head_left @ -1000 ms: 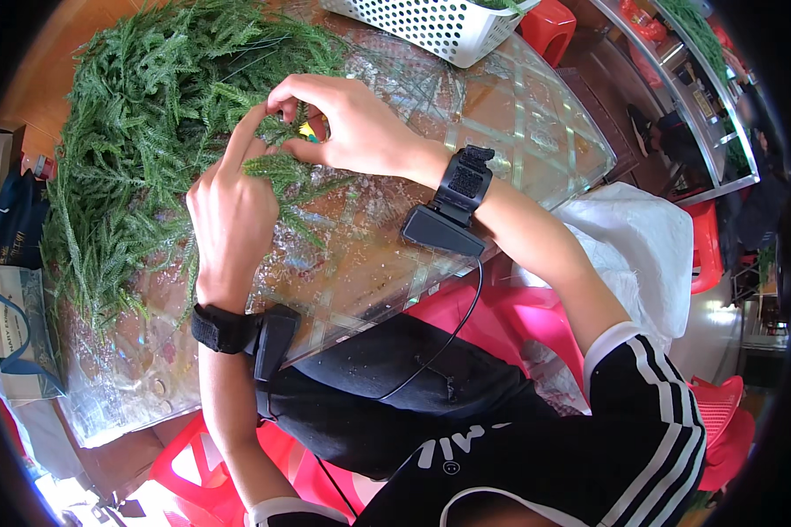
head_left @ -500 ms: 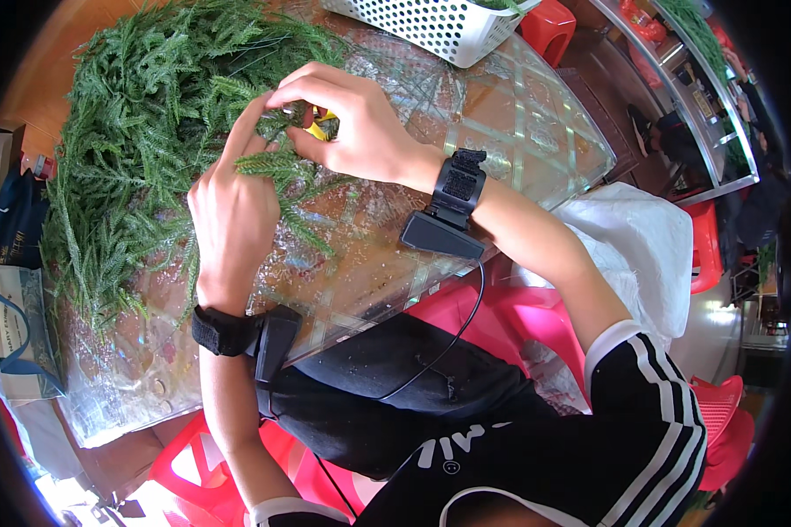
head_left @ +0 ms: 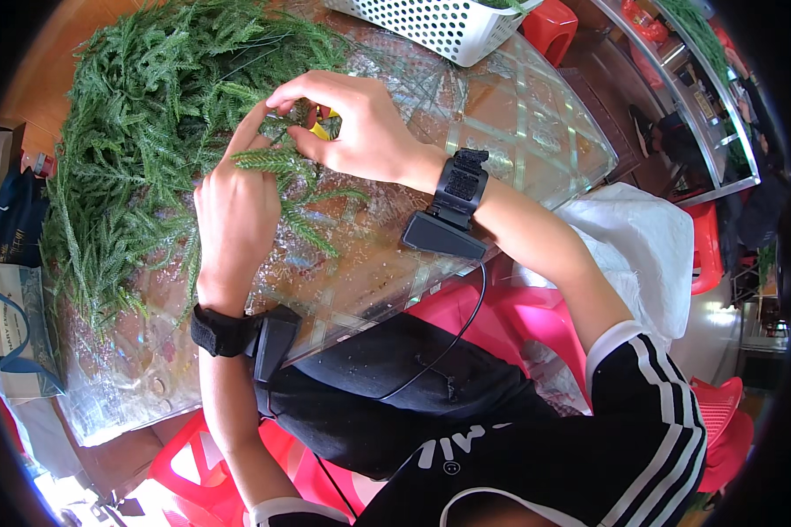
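My left hand (head_left: 237,215) is closed on an artificial pine branch (head_left: 271,159), whose green needled tips stick out past its fingers on the right. Curled in from the right, my right hand (head_left: 356,123) brings its thumb and fingertips to the branch's stem, close to my left fingertips. Something yellow (head_left: 321,132) shows among the right fingers; its kind is unclear. More sprigs (head_left: 308,230) spread out below the joined hands. Beyond and to the left lies a large heap of artificial pine greenery (head_left: 141,123) on the table.
A clear plastic cover with pale specks lies over the table (head_left: 360,281). At its far edge stands a white perforated basket (head_left: 439,31), beside a red stool (head_left: 547,31). A paper bag (head_left: 22,325) is at the left. A white sack (head_left: 633,255) and pink chair (head_left: 518,325) are on the right.
The held branch has shifted slightly and turned, and a sprig below now reaches farther right. Both hands stay nearly in place, the left fingers moving a little.
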Motion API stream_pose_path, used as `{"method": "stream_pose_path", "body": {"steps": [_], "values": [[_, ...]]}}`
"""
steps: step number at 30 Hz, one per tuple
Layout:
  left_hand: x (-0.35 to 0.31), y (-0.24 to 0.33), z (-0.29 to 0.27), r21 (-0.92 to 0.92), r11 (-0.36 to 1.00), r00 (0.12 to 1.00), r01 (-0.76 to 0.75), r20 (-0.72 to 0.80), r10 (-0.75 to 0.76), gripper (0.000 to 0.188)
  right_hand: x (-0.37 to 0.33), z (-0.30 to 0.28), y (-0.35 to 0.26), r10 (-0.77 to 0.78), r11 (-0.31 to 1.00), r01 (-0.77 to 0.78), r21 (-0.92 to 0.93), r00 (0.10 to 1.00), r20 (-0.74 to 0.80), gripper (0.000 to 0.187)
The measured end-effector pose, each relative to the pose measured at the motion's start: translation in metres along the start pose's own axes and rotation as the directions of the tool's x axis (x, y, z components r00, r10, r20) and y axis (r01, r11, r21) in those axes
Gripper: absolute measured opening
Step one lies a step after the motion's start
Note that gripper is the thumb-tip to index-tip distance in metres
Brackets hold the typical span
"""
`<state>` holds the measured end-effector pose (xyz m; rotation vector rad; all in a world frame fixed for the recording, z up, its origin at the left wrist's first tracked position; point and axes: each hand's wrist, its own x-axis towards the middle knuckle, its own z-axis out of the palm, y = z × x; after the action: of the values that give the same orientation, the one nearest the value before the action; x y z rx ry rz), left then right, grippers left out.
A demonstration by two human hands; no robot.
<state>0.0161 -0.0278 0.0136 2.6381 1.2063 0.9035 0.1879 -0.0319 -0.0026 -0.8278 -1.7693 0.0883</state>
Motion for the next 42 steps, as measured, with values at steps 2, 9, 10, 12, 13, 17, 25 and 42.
{"method": "stream_pose_path", "body": {"steps": [2,9,10,12,13,17,25,42], "values": [[0.000,0.001,-0.001,-0.018,1.000,1.000,-0.011,0.024,0.012,0.019,-0.001,0.001,0.002,0.017,1.000,-0.017,0.002,1.000,0.022,0.036],[-0.001,-0.001,0.000,0.010,1.000,0.991,0.024,0.134,-0.026,0.018,-0.002,0.002,0.002,0.134,0.991,-0.136,0.002,0.980,0.146,0.036],[-0.002,-0.001,0.000,0.016,1.000,0.991,0.005,0.137,-0.007,0.016,-0.003,0.003,0.004,0.116,0.993,-0.117,-0.002,0.982,0.150,0.035],[-0.002,-0.001,0.001,0.022,1.000,0.990,-0.016,0.140,0.012,0.014,-0.005,0.005,0.008,0.099,0.995,-0.099,-0.006,0.983,0.155,0.035],[-0.002,0.000,0.000,0.022,1.000,0.990,-0.016,0.140,0.012,0.014,-0.005,0.005,0.008,0.099,0.995,-0.099,-0.006,0.983,0.155,0.035],[-0.002,0.002,-0.002,0.037,0.999,0.971,0.014,0.238,-0.022,0.014,-0.006,0.004,0.009,0.132,0.991,-0.131,-0.015,0.974,0.183,0.030],[-0.006,0.000,0.002,0.063,0.996,0.970,-0.058,0.241,0.042,0.016,-0.005,0.004,0.007,0.159,0.987,-0.162,-0.011,0.955,0.251,0.022],[-0.005,0.002,0.000,0.074,0.997,0.990,-0.021,0.144,0.010,0.011,-0.006,0.004,0.011,0.105,0.993,-0.115,0.030,0.968,0.227,0.024]]}}
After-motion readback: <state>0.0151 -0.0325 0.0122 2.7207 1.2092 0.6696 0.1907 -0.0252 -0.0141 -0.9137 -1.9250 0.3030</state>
